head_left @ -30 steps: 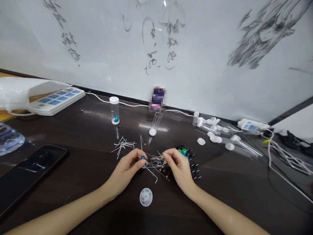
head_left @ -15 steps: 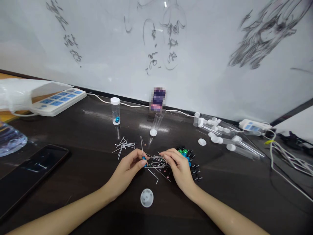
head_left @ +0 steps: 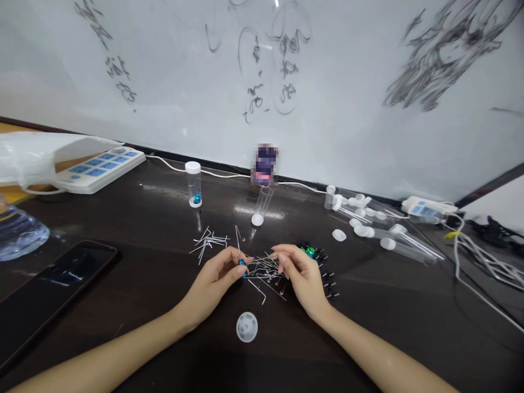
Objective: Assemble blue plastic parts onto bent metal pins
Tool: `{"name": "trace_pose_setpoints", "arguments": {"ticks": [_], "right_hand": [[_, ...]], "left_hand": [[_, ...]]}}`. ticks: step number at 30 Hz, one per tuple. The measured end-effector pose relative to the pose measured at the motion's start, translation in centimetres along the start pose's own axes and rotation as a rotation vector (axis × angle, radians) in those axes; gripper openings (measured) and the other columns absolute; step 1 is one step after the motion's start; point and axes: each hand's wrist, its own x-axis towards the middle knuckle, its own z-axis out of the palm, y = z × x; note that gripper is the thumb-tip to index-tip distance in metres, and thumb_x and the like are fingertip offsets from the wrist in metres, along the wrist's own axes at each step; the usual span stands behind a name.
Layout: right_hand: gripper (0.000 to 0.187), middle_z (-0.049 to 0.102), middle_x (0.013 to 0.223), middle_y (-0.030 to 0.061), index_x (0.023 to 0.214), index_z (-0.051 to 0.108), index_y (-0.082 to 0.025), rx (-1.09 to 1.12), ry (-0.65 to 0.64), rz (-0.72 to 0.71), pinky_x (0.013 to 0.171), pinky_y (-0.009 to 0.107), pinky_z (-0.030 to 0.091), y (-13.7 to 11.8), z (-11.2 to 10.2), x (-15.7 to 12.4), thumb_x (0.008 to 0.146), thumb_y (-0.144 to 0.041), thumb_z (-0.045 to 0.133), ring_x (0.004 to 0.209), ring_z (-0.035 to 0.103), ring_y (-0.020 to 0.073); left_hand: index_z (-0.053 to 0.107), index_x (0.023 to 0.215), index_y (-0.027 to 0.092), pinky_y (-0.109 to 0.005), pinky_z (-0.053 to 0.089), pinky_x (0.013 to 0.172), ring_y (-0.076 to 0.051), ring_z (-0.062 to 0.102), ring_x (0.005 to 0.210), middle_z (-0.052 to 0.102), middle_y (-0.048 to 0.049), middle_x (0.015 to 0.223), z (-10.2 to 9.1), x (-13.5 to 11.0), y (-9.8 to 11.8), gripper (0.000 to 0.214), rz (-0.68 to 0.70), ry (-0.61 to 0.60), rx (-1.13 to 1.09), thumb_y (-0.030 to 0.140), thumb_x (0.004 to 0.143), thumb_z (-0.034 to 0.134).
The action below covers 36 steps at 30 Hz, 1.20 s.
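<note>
My left hand point(head_left: 223, 277) is closed on a small blue metallic part point(head_left: 243, 267), from which thin wires stick up. Opposite it, the fingers of my right hand point(head_left: 301, 275) pinch a thin metal wire point(head_left: 270, 257) above a loose pile. That pile of thin wires point(head_left: 268, 275), some with small pink or green ends, lies between my hands. A single bent metal rod point(head_left: 258, 292) rests just in front of it. Partly hidden behind my right hand are several black parts point(head_left: 329, 284) and green and blue ones point(head_left: 310, 252).
Bent metal rods point(head_left: 207, 243) lie left of my hands. Nearer me is a round translucent cap point(head_left: 246, 327). A capped clear tube point(head_left: 194, 185) and another tube point(head_left: 265, 204) stand behind. Several tubes point(head_left: 409, 251) lie right, a phone point(head_left: 53, 295) left, a power strip point(head_left: 102, 169) back left.
My right hand has shifted slightly, its fingertips now further over the wire pile and covering more of the blue parts. The left hand keeps its hold.
</note>
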Motion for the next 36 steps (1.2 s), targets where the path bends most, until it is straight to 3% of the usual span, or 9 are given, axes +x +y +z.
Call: {"name": "trace_pose_setpoints", "arguments": {"ticks": [7, 13, 20, 27, 32, 36], "right_hand": [[0.018, 0.071, 0.088, 0.0034, 0.097, 0.070, -0.022, -0.063, -0.034, -0.008, 0.064, 0.028, 0.047, -0.34, 0.02, 0.03, 0.094, -0.026, 0.053, 0.066, 0.057, 0.0166], [0.018, 0.071, 0.085, 0.0019, 0.097, 0.070, -0.023, -0.076, -0.069, 0.024, 0.063, 0.026, 0.046, -0.20, 0.00, 0.00, 0.094, -0.023, 0.053, 0.069, 0.060, 0.0164], [0.015, 0.073, 0.090, 0.0021, 0.095, 0.072, -0.023, -0.065, -0.100, 0.034, 0.076, 0.029, 0.049, -0.09, -0.03, 0.20, 0.091, -0.022, 0.058, 0.084, 0.066, 0.0197], [0.014, 0.065, 0.079, 0.0007, 0.080, 0.068, -0.021, -0.186, -0.094, -0.070, 0.068, 0.027, 0.043, -0.65, 0.03, 0.01, 0.091, -0.019, 0.059, 0.074, 0.060, 0.0175], [0.016, 0.056, 0.076, -0.0008, 0.079, 0.060, -0.020, -0.171, -0.001, -0.075, 0.063, 0.026, 0.038, -0.69, 0.05, -0.13, 0.094, -0.022, 0.054, 0.071, 0.053, 0.0157], [0.019, 0.053, 0.076, -0.0009, 0.079, 0.058, -0.021, -0.162, -0.035, -0.074, 0.065, 0.026, 0.037, -0.56, 0.06, -0.04, 0.096, -0.025, 0.051, 0.072, 0.051, 0.0159]], "left_hand": [[0.060, 0.092, 0.022, -0.038, 0.040, 0.095, -0.024, 0.060, 0.106, 0.069, -0.0049, 0.101, -0.08, -0.11, 0.11, 0.010, -0.029, -0.031, -0.065, 0.031, 0.089, 0.058], [0.060, 0.089, 0.021, -0.036, 0.039, 0.096, -0.024, 0.060, 0.106, 0.067, -0.0029, 0.093, -0.09, -0.15, 0.23, 0.008, 0.049, -0.015, -0.080, 0.028, 0.090, 0.056], [0.059, 0.092, 0.020, -0.035, 0.040, 0.097, -0.023, 0.060, 0.107, 0.066, -0.0031, 0.097, -0.20, -0.16, -0.04, 0.007, 0.047, -0.024, -0.096, 0.026, 0.092, 0.055], [0.058, 0.090, 0.020, -0.035, 0.040, 0.097, -0.021, 0.059, 0.106, 0.066, -0.0023, 0.096, -0.12, -0.18, 0.03, 0.006, 0.047, -0.010, -0.096, 0.025, 0.091, 0.056], [0.058, 0.088, 0.020, -0.033, 0.040, 0.095, -0.021, 0.059, 0.103, 0.065, -0.0012, 0.091, -0.03, -0.09, 0.20, 0.006, 0.061, 0.056, -0.072, 0.025, 0.091, 0.056], [0.058, 0.091, 0.020, -0.032, 0.041, 0.089, -0.019, 0.059, 0.093, 0.064, -0.0017, 0.089, -0.15, -0.02, 0.04, 0.007, 0.064, 0.093, -0.034, 0.027, 0.091, 0.055]]}}
